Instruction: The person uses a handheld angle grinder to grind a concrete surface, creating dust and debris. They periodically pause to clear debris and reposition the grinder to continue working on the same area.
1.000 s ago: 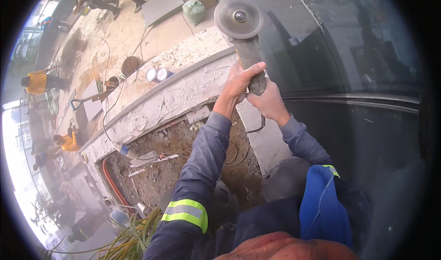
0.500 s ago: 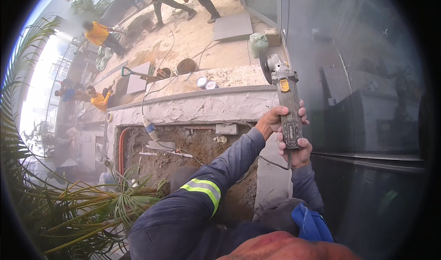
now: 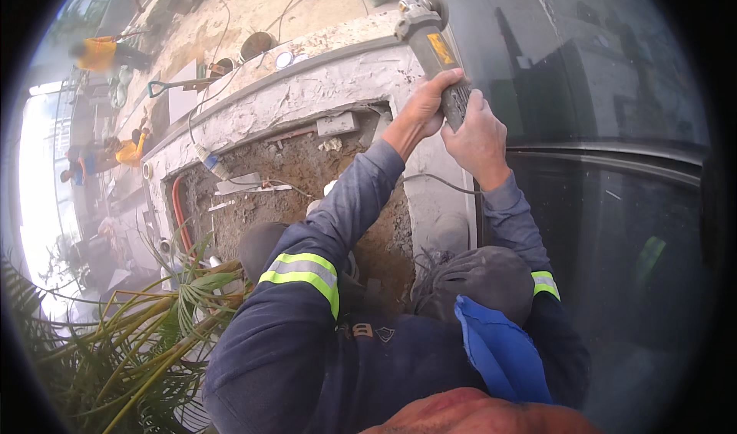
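Both hands, left hand (image 3: 421, 112) and right hand (image 3: 477, 136), close their fingers around the angle grinder (image 3: 431, 41) body, its head beyond them at the concrete ledge (image 3: 307, 96); the trailing cable (image 3: 441, 181) beneath could snag and jerk the tool.

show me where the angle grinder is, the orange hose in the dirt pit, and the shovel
angle grinder (image 3: 431, 41): head view, on its grey body above the hands.
orange hose (image 3: 177, 207): head view, on its curved run along the pit's left side.
shovel (image 3: 156, 89): head view, on its green handle grip.
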Demonstrator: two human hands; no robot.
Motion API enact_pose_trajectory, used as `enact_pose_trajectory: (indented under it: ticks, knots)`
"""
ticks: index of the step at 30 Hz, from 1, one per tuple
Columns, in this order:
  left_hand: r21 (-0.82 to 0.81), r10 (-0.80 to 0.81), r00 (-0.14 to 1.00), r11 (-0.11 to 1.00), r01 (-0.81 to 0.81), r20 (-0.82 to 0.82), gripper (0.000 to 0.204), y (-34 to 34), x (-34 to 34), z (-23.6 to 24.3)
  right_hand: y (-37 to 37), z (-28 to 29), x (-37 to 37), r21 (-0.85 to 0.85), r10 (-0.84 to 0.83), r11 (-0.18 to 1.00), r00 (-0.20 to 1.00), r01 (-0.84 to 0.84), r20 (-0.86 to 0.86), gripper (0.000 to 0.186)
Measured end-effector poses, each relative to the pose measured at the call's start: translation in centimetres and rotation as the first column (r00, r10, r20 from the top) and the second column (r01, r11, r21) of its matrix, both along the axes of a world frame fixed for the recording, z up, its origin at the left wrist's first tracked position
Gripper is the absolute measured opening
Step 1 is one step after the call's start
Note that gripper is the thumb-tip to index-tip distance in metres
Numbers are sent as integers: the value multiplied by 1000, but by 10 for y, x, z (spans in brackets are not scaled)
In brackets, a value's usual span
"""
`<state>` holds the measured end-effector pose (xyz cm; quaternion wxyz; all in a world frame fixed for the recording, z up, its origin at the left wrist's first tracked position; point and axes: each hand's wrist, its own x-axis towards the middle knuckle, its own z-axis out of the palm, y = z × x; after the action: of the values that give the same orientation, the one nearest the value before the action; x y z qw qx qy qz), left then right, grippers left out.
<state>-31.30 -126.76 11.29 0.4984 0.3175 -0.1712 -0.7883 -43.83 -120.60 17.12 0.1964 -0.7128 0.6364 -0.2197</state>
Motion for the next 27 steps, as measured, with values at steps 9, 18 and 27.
enact_pose_trajectory:
  ticks: [9, 18, 27]
  knots:
    - [-185, -173, 982, 965, 184, 79, 48, -40, 31, 46, -14, 25, -14, 151, 70, 938, 597, -312, 799, 37]
    - [-503, -424, 887, 815, 287, -182, 68, -44, 15, 27, -14, 22, -8, 167, -57, 884, 254, -437, 966, 40]
    - [-178, -391, 918, 900, 397, 68, 35, -39, -3, -29, -1, -51, -23, 292, -112, 921, 545, -257, 831, 29]
